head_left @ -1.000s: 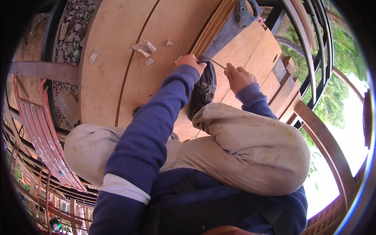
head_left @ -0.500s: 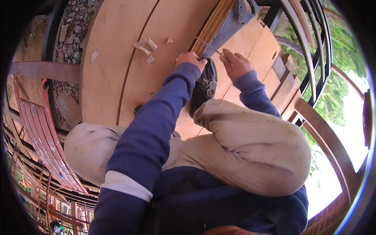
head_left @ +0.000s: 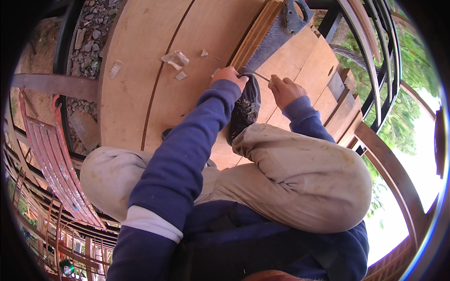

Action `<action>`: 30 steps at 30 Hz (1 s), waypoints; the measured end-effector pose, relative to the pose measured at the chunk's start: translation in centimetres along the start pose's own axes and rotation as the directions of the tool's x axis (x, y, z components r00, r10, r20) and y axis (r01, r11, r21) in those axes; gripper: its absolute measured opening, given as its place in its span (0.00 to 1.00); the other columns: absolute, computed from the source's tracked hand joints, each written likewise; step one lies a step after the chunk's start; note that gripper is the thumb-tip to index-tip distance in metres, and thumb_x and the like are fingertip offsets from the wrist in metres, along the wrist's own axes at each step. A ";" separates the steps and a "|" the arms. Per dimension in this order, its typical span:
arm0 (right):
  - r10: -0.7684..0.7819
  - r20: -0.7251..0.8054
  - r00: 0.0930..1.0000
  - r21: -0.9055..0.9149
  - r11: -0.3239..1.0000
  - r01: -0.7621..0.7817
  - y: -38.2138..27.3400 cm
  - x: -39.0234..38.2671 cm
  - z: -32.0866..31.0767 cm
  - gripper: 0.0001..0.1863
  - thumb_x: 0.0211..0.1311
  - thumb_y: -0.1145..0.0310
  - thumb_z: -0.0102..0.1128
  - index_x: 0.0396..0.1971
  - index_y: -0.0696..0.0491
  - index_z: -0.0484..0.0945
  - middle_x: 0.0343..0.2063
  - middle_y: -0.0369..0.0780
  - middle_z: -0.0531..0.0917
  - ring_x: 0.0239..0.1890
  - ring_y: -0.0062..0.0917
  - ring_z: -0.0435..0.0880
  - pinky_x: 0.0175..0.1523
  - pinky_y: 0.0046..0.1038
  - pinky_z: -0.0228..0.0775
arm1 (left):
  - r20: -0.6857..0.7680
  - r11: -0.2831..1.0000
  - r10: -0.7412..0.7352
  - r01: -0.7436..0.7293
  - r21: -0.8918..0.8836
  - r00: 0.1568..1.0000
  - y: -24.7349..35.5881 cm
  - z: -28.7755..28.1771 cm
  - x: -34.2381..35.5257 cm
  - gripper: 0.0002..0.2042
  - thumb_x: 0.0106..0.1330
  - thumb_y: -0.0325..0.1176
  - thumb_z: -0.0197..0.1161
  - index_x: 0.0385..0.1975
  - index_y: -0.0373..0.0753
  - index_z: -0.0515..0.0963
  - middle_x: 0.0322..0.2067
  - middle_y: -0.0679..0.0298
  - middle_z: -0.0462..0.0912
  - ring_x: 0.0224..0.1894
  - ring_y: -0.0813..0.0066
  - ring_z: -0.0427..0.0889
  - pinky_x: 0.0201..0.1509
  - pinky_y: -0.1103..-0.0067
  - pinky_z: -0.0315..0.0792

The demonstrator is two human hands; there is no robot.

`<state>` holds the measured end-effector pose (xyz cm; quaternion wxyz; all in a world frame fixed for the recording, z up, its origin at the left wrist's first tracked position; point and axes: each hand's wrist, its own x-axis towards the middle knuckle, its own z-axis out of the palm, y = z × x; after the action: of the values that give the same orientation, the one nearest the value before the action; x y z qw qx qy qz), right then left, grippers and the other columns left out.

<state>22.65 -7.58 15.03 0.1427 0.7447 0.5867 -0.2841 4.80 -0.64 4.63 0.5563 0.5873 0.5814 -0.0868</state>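
A hand saw (head_left: 272, 46) with a dark blade and dark handle lies along a stack of narrow wooden boards (head_left: 250, 37), its handle at the far end. My left hand (head_left: 228, 78) is closed at the near end of the boards, gripping the saw's narrow tip there. The fingers of my right hand (head_left: 287, 92) are closed around the end of a thin metal file (head_left: 262, 76). Its shaft reaches left to the saw blade near my left hand, where its tip is hard to make out. Just below lies my dark shoe (head_left: 245, 107), close against my left hand.
Torn wrapper pieces (head_left: 175, 59) and small scraps lie on the wooden plank platform (head_left: 126, 103). Dark metal railings (head_left: 391, 61) curve along the right. A reddish slatted metal piece (head_left: 56, 159) stands at the left, near gravel (head_left: 91, 42) beyond the platform's edge.
My right hand has drawn the file back to the right and slightly toward me, so less of its shaft crosses the saw. My left hand stays at the saw's tip.
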 end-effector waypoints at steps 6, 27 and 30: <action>-0.037 0.063 0.997 -0.032 0.999 0.040 -0.7 2.5 0.5 0.14 0.70 0.54 0.50 0.44 0.48 0.75 0.35 0.46 0.83 0.39 0.46 0.84 0.44 0.45 0.77 | -0.047 0.999 0.028 -0.027 0.033 0.999 0.4 0.2 0.1 0.19 0.56 0.50 0.70 0.31 0.37 0.82 0.34 0.53 0.86 0.41 0.57 0.85 0.49 0.69 0.76; 0.135 -0.230 0.964 0.333 0.941 -0.052 1.6 -0.7 5.0 0.18 0.68 0.55 0.56 0.52 0.49 0.78 0.37 0.50 0.85 0.40 0.47 0.84 0.45 0.42 0.76 | 0.322 0.989 0.126 -0.143 0.029 0.938 -6.8 -1.4 0.7 0.12 0.56 0.37 0.70 0.38 0.40 0.85 0.38 0.54 0.86 0.43 0.59 0.85 0.51 0.70 0.77; 0.042 -0.300 0.953 0.314 0.948 0.057 2.2 -0.6 4.8 0.18 0.68 0.55 0.55 0.50 0.48 0.78 0.37 0.50 0.85 0.39 0.48 0.84 0.44 0.43 0.77 | 0.233 0.981 0.174 -0.188 0.040 0.957 -6.5 -0.9 1.1 0.11 0.57 0.36 0.70 0.38 0.40 0.85 0.38 0.53 0.86 0.42 0.58 0.85 0.50 0.69 0.77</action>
<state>23.42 -11.26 11.33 -0.0723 0.7903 0.5508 -0.2584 -0.37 -1.22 0.55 0.6064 0.6412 0.4546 -0.1204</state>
